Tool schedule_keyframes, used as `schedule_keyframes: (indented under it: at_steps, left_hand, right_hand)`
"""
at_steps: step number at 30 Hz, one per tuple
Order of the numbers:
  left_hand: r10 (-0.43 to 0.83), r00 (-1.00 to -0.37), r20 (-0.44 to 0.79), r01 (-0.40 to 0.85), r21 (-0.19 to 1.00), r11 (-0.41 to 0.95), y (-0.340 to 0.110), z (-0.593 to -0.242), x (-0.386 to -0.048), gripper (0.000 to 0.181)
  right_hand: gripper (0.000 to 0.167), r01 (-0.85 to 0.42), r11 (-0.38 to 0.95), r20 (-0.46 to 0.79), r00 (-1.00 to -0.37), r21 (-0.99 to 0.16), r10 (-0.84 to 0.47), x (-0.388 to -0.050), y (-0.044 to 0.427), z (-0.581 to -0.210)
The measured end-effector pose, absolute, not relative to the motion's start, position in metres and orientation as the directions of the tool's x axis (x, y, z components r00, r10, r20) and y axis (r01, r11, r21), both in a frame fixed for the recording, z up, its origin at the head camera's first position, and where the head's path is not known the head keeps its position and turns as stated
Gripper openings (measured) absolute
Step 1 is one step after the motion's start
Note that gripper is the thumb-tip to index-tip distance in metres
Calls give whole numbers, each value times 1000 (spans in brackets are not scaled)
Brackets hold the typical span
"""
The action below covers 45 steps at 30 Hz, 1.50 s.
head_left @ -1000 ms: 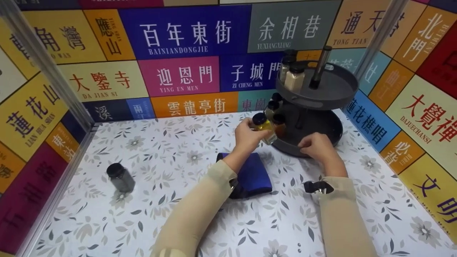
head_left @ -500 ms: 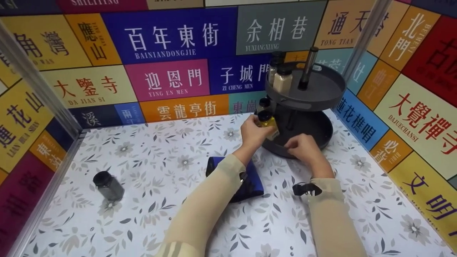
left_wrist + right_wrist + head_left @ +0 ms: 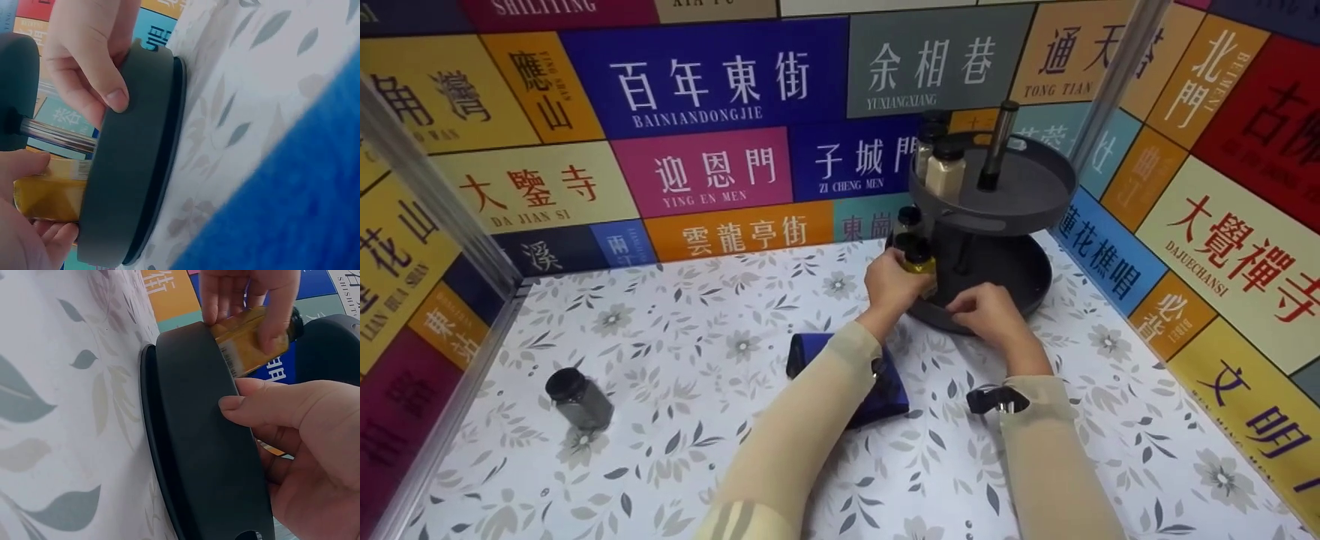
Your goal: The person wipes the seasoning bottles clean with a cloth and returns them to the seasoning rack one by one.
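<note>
My left hand [image 3: 891, 285] holds a spice jar [image 3: 918, 264] with yellow contents and a black lid. The jar's base is at the lower tray [image 3: 1030, 279] of a dark grey two-tier rack, inside the rim; the rim hides its bottom in the left wrist view. My right hand [image 3: 996, 315] grips the front rim of that tray. In the right wrist view its thumb lies over the rim, with the other fingers curled on the inner side. Behind the held jar, other black-lidded jars [image 3: 908, 219] stand on the lower tier, partly hidden.
The upper tray [image 3: 1027, 180] bears a jar of cream-coloured powder [image 3: 945, 176] and another jar [image 3: 928, 142] behind it. A grey jar [image 3: 581, 401] stands alone at the table's left. A blue folded item [image 3: 891, 394] lies under my left forearm. Printed walls [image 3: 705, 75] enclose the table.
The yellow jar has gone from tilted in front of the rack to lower and more upright within the lower tray. My right hand has come left along the rim. The head view has shifted right.
</note>
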<state>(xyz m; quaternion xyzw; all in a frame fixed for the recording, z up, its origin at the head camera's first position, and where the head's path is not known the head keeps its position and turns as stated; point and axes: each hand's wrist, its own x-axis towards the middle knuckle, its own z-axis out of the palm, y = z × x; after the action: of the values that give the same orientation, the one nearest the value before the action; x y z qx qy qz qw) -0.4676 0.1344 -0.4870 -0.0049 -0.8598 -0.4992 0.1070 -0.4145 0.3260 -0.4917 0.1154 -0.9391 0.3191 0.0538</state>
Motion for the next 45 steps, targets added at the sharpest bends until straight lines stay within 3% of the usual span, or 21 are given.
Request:
schedule_keyframes:
  at_steps: [9,21,28,32,34,39,45]
  left_hand:
    - [-93,-980,178,93,811,577,120,-493,-459,49]
    - [-30,-977,209,166,851,498,90,-488,-426,58]
    - [28,-976,216,207,880,427,38,-481,-392,53]
    - [31,-971,238,229,883,410,0,-477,-374,50]
    - [20,-968,250,236,878,417,-20,-475,-366,48]
    - [-24,-963,270,226,848,479,-68,-468,-345,43]
    - [17,-921,390,333,761,557,-118,-463,-315,44]
  right_hand:
    - [15,-275,755,177,-961,-595,-211,-414,309,-493]
    - [14,-276,762,177,-961,-586,-212,-412,302,-496]
    - [12,-332,770,311,-933,-546,-182,-419,290,-494]
    - [8,-362,731,397,-908,-579,-135,-417,270,-487]
    - [9,-347,699,345,-926,-625,-151,-414,257,-484]
    - [21,-193,658,54,-973,-728,-226,-408,225,-490]
    - [48,-158,766,-41,-971,-623,-234,-403,207,-507]
